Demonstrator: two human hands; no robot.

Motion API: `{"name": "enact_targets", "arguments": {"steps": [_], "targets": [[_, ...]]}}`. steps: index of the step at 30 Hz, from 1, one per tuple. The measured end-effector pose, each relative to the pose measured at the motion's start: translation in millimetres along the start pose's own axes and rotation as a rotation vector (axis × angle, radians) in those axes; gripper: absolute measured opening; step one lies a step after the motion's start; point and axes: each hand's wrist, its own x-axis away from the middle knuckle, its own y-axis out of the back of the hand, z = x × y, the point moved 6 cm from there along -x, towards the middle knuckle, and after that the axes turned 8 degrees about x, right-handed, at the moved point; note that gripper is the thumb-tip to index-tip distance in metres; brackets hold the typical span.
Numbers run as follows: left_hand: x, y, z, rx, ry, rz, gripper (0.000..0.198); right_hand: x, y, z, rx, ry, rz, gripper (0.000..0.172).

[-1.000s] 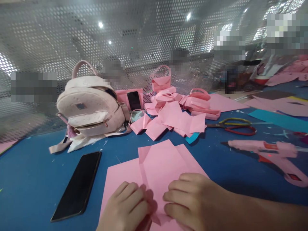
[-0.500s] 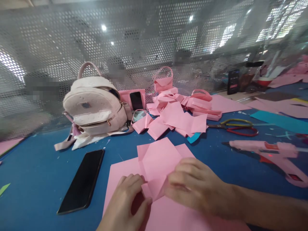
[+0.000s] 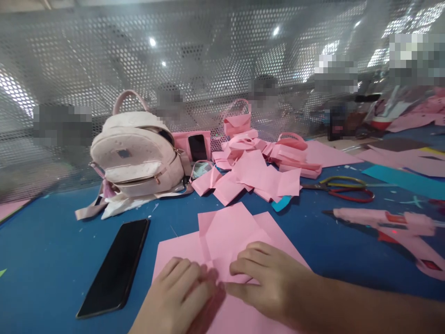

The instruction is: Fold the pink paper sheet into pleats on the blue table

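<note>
A creased piece of pink paper (image 3: 227, 232) with folded flaps lies in front of me, over a larger pink sheet (image 3: 175, 250). My left hand (image 3: 184, 285) is closed with curled fingers at the near left edge of the folded paper, pinching it there. From the right, my right hand (image 3: 266, 278) holds the same near edge, its fingers bent over the paper and its thumb close to the left hand's fingertips. The near fold itself is mostly hidden under both hands, and the left fingertips are slightly blurred.
A black phone (image 3: 116, 266) lies left on the blue table (image 3: 45, 250). Behind are a pale backpack (image 3: 134, 153), pink paper pieces (image 3: 253, 171) and a small paper bag (image 3: 237, 124). To the right lie scissors (image 3: 342, 187) and a pink glue gun (image 3: 392, 222). A perforated metal screen (image 3: 208, 60) stands behind.
The raised near flap has gone down flat under my hands. My right hand has moved lower, with its thumb reaching toward my left hand. My left fingers have closed in on the fold.
</note>
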Motion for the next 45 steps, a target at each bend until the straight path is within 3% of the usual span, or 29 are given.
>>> {"name": "enact_targets", "arguments": {"steps": [4,7,11,18,22,26,29,31,36,39,41,45], "targets": [[1.4,0.3,-11.3,-0.118,-0.244,-0.082,0.027,-2.5,3.2,-3.6,-0.053,-0.035,0.033,0.017],[-3.4,3.7,-9.9,-0.134,-0.252,-0.139,0.031,-2.9,-0.9,-6.6,-0.097,-0.049,0.074,0.019],[-11.6,1.1,-0.4,-0.067,-0.173,0.03,0.03,-0.4,-9.5,-9.4,-0.145,-0.078,0.095,0.018],[-1.8,-4.3,2.2,-0.089,-0.243,0.185,0.027,0.3,-8.4,-9.6,-0.197,-0.07,0.134,0.024],[-0.5,-11.3,8.2,0.072,-0.034,0.16,0.023,-1.1,3.1,-13.9,-0.192,-0.076,0.115,0.034],[0.0,-11.5,11.3,0.179,0.133,0.059,0.025,2.0,15.9,-36.2,-0.164,-0.238,-0.051,0.048],[3.4,-13.2,18.3,0.314,0.312,0.098,0.047,7.1,13.0,-54.3,-0.181,-0.406,-0.056,0.041],[5.7,-13.5,20.9,0.366,0.403,0.134,0.053,8.7,10.7,-56.6,-0.205,-0.426,-0.043,0.032],[-3.4,-5.8,7.0,0.34,0.343,0.075,0.039,6.1,21.9,-31.9,-0.267,-0.213,-0.139,0.022],[-11.6,-5.0,0.1,0.312,0.319,0.049,0.019,3.0,30.2,-18.0,-0.273,-0.152,-0.166,0.02],[-14.7,-2.9,1.4,0.35,0.344,0.015,0.005,0.9,33.7,-13.0,-0.222,-0.148,-0.149,0.019],[-14.4,17.3,9.5,0.534,0.384,-0.152,0.006,0.5,39.3,-18.6,-0.209,-0.286,-0.105,0.023]]}}
